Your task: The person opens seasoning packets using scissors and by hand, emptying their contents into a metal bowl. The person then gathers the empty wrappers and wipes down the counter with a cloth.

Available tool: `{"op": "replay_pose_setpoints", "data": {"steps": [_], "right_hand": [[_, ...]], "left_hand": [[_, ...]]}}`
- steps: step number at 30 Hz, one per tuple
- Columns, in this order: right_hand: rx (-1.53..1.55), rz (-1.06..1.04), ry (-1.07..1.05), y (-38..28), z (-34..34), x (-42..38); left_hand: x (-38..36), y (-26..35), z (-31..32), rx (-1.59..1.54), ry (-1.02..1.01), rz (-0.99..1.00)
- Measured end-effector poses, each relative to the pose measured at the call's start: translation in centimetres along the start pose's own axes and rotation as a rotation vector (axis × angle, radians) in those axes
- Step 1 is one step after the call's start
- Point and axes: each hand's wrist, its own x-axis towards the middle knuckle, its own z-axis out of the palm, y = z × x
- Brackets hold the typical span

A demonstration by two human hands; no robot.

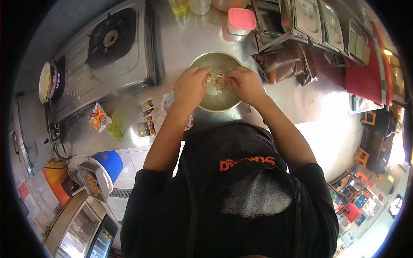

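Note:
A round metal bowl (209,105) stands on the steel counter, with brownish bits and smears inside. Over its left rim reaches my left hand (191,87), fingers closed in a pinch. My right hand (248,85) comes in over the right side, also pinching. Between the two sets of fingertips stretches a thin pale strip (219,76), too small to identify. Beside my left forearm lies a clear and red plastic packet (162,109), partly hidden by the arm. Small dark sachets (146,117) lie left of it.
A gas stove (73,89) occupies the left, with a pan (45,81) by a lit burner. A noodle packet (99,118) and green wrapper (115,124) lie below it. Behind the bowl sits a pink-lidded tub (241,19). Brown-filled bags (282,65) and a rack of lidded steel pans (307,19) stand right.

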Motion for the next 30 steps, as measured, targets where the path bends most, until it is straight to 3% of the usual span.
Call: {"op": "replay_pose_setpoints", "data": {"steps": [8, 15, 18, 20, 30], "right_hand": [[-0.014, 0.046, -0.044, 0.1, -0.3, -0.9], [0.003, 0.026, -0.019, -0.1, 0.3, -1.7], [-0.017, 0.001, -0.002, 0.0, 0.8, -2.0], [-0.035, 0.002, 0.008, 0.1, 1.2, -2.3], [-0.099, 0.010, 0.007, -0.2, 1.5, -2.9]], "left_hand": [[0.5, -0.4, 0.2, 0.037, -0.083, 0.109], [1.1, 0.1, 1.1, 0.000, -0.143, 0.005], [1.6, -1.0, 1.3, -0.043, -0.172, 0.137], [2.0, -1.5, 1.5, 0.031, -0.274, 0.144], [2.7, 1.0, 0.0, 0.246, -0.401, 0.090]]}}
